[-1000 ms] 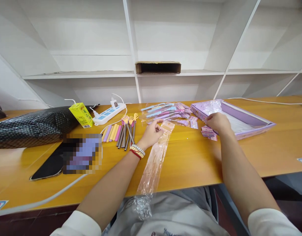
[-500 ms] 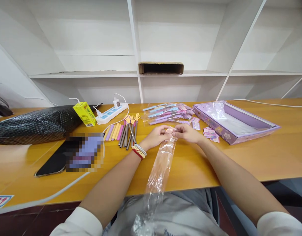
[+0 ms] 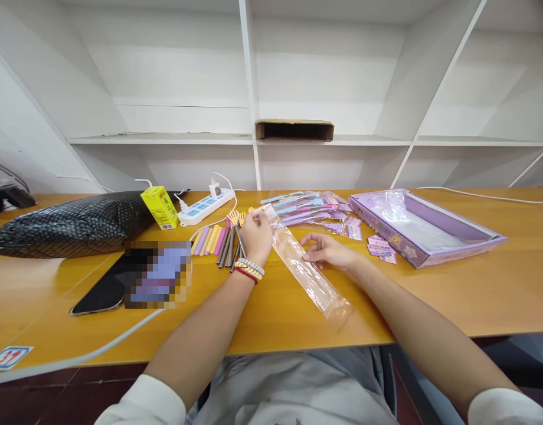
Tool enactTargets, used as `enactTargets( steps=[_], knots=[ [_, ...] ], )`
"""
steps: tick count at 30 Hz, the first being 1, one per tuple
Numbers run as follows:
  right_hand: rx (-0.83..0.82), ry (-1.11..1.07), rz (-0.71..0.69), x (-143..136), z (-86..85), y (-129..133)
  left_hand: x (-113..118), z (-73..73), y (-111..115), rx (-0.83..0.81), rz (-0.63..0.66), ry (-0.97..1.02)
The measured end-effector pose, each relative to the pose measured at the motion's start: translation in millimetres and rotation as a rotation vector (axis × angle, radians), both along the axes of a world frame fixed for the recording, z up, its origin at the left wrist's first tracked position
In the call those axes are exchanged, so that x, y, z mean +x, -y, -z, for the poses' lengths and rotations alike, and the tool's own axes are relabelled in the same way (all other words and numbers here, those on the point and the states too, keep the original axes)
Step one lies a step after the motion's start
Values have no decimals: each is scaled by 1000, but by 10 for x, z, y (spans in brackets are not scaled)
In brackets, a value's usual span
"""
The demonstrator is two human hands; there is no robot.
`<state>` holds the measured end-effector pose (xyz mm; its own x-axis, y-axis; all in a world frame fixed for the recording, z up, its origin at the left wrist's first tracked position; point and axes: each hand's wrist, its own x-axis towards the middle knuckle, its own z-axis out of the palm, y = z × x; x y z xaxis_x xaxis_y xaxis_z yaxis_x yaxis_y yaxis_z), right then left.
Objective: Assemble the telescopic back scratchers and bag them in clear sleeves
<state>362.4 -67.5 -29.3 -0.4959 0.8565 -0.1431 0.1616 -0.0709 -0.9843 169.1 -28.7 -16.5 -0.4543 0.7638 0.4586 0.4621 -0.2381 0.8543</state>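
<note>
My left hand (image 3: 257, 237) pinches the upper end of a long clear plastic bag (image 3: 304, 268), which slants down to the right over the table. Beside the bag's right edge is my right hand (image 3: 327, 251), its fingers curved and apart; the fingertips are at or near the plastic. Left of my left hand lie dark metal rods with yellow claw-shaped heads (image 3: 233, 218) and a row of coloured sticks (image 3: 208, 240). Behind the bag is a pile of bagged blue, pink and purple items (image 3: 304, 206). Small pink cards (image 3: 380, 248) lie to the right.
A purple open box (image 3: 424, 254) stands at the right. Toward the left are a white power strip (image 3: 207, 208), a yellow drink carton (image 3: 160, 208), a black wrapped bundle (image 3: 77, 227) and a dark phone (image 3: 105, 286). A white cable crosses the table's left front.
My left hand has moved left with the bag's upper end. The bag's lower end has swung from my lap up onto the table. My right hand has let go of the top and opened.
</note>
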Motion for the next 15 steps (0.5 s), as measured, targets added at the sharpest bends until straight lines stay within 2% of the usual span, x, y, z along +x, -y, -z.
enactTargets(
  steps=[3, 7, 11, 15],
  knots=[
    [46, 60, 56, 1, 18, 0, -24, -19, -7, 25, -70, 10],
    [365, 259, 167, -34, 58, 44, -9, -22, 12, 28, -120, 0],
    [661, 470, 142, -108, 17, 144, -7, -18, 30, 3, -75, 25],
    [791, 658, 109, -216, -17, 227, 1, -13, 38, 5, -24, 74]
  ],
)
